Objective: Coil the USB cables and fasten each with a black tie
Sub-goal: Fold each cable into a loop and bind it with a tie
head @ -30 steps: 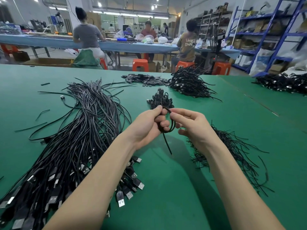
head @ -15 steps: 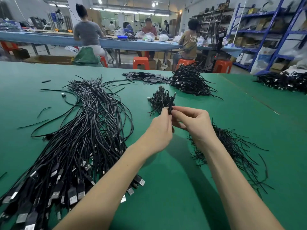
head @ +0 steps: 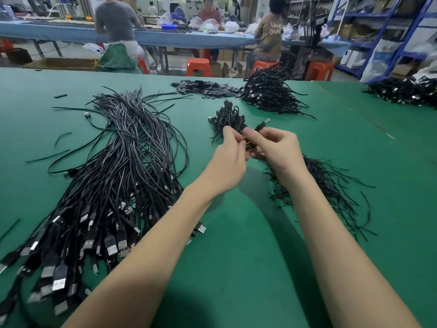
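Readable text — one shirt only

I can make out pale letters, roughly "UN… OWN", on the back of a seated person's brown shirt (head: 272,31) — the rest is unclear.

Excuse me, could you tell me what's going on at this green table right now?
A person is bundling USB cables. Both hands, left hand and right hand, pinch one small coiled cable above the green table, apparently fastening its tie. Uncoiled cables lie to the left, loose black ties to the right, finished coils just beyond.

A coiled black USB cable (head: 254,136) sits pinched between both hands, its plug (head: 263,125) sticking up and to the right.
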